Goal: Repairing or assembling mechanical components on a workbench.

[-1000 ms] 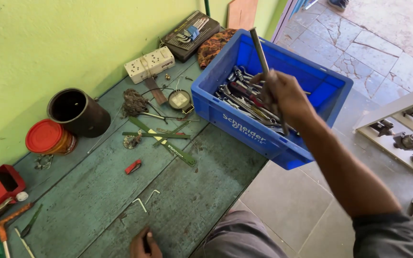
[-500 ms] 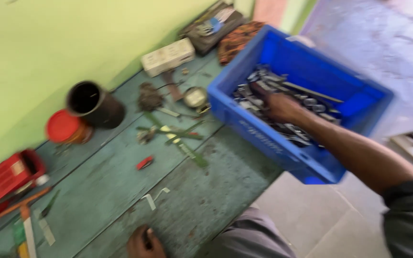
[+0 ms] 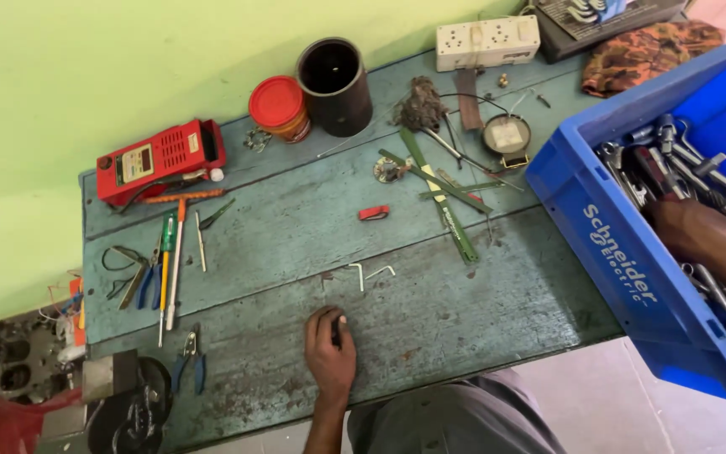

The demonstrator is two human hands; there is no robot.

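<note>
Weathered blue-green workbench [image 3: 481,294] against a green wall [image 3: 86,67]; left hand [image 3: 330,353] rests curled on it, right hand [image 3: 695,231] in the blue crate [image 3: 623,277], grip hidden.

Left hand [image 3: 330,346] rests knuckles-up on blue-green wooden desk [image 3: 481,311], fingers curled, near front edge. Two bent hex keys [image 3: 369,273] just beyond fingertips. Right hand [image 3: 697,233] inside blue plastic crate [image 3: 623,269] at desk's right end, buried among wrenches + sockets [image 3: 682,160]; grip hidden. Red tester [image 3: 160,156], red-lidded jar [image 3: 278,106], black cylinder [image 3: 335,84] along wall. Screwdrivers [image 3: 170,261], pliers at left.
</note>
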